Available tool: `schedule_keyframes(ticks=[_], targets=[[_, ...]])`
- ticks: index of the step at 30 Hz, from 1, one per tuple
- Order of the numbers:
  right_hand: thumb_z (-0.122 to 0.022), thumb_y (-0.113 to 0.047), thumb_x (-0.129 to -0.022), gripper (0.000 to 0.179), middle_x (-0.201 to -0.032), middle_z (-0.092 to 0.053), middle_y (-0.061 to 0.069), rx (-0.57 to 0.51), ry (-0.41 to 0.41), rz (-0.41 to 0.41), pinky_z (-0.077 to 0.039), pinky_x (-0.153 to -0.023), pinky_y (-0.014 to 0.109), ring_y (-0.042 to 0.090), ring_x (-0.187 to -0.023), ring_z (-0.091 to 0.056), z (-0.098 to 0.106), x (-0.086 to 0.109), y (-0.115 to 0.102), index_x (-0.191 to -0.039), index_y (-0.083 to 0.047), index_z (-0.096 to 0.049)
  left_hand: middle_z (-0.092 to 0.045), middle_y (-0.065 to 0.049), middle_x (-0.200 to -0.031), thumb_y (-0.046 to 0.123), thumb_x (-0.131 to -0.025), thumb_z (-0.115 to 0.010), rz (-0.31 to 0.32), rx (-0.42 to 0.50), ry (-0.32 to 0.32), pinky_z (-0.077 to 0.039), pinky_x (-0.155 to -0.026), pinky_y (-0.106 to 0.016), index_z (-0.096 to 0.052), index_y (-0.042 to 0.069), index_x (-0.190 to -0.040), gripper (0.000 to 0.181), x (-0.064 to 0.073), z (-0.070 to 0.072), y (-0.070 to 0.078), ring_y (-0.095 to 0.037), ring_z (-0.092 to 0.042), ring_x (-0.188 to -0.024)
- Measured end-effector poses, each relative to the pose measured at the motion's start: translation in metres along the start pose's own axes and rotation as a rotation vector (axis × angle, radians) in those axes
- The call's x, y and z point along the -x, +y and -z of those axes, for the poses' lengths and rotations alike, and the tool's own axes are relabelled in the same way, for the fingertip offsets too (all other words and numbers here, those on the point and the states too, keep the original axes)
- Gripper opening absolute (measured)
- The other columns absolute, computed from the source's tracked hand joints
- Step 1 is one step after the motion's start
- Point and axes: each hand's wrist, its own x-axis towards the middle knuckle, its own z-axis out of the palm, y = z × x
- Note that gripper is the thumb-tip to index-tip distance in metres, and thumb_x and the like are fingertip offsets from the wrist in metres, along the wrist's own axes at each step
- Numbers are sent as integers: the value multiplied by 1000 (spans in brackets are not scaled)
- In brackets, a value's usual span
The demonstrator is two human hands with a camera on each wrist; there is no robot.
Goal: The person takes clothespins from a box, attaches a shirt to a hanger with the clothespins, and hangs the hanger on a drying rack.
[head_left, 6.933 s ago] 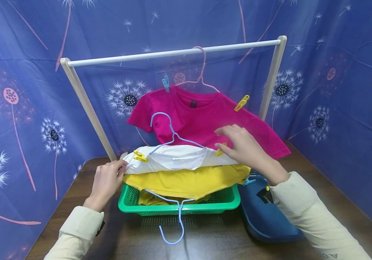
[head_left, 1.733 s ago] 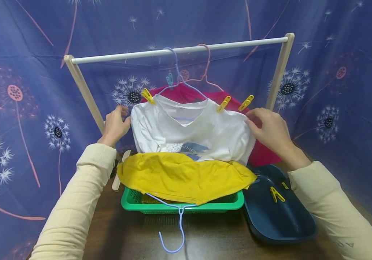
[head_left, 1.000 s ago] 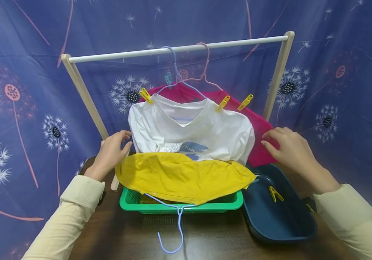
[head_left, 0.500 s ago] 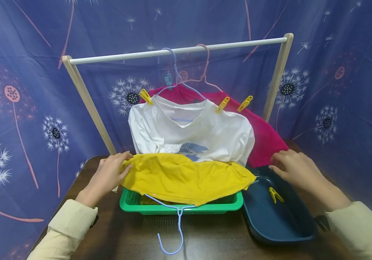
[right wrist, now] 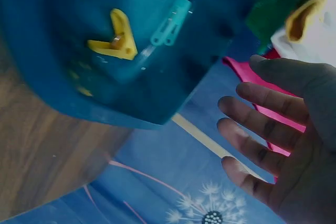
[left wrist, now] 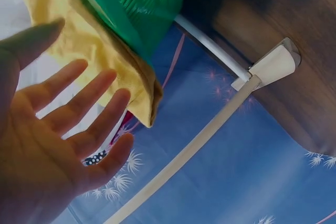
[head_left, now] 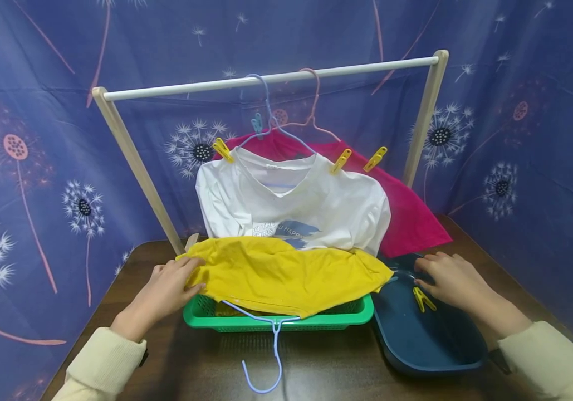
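A yellow garment (head_left: 286, 275) lies across a green basket (head_left: 276, 323), a lilac hanger (head_left: 277, 345) sticking out at its front. My left hand (head_left: 166, 287) is at the garment's left end; the left wrist view shows its fingers (left wrist: 79, 108) spread, holding nothing. Over the dark blue bin (head_left: 431, 345) hovers my right hand (head_left: 459, 281), fingers loosely bent. Inside the bin are a yellow clothespin (head_left: 424, 299) and a light blue clothespin (right wrist: 172, 22). A white shirt (head_left: 291, 206) hangs in front of a magenta shirt (head_left: 409, 217), with yellow clothespins (head_left: 223, 150) at its shoulders.
A drying rack with a white rod (head_left: 206, 86) and wooden posts (head_left: 138, 172) stands at the back of the wooden table (head_left: 206, 373). A pink hanger (head_left: 314, 106) and another lilac hanger (head_left: 268, 106) hook over the rod. Behind is a blue dandelion-print curtain (head_left: 25, 223).
The white shirt, earlier lying on the yellow garment, now hangs from the rod. Both hands have let go of it and dropped, the left to the yellow garment, the right over the bin.
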Motion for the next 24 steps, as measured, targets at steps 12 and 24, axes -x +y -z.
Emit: schedule_keyframes(ticks=[12,24], targets=[[-80,-26,-64,31,-79,-64,4,37,-51,8,-46,-60,43,24,-72,-58,-23,11,-2,-86,-10,-64,-54,-9,-121,38,-71,-75,-2,21,-134,-34,-80,-54,-53,11,-121,61,5,-5,-3,-33,-52,-101],[-82,-23,-61,32,-72,-61,1,76,-57,43,-45,-69,56,22,-67,-55,-42,18,-2,-84,-10,-65,-56,-9,-114,34,-71,-76,-51,-94,3,-39,-77,-51,-55,13,-116,53,6,-20,-1,-31,-56,-96]])
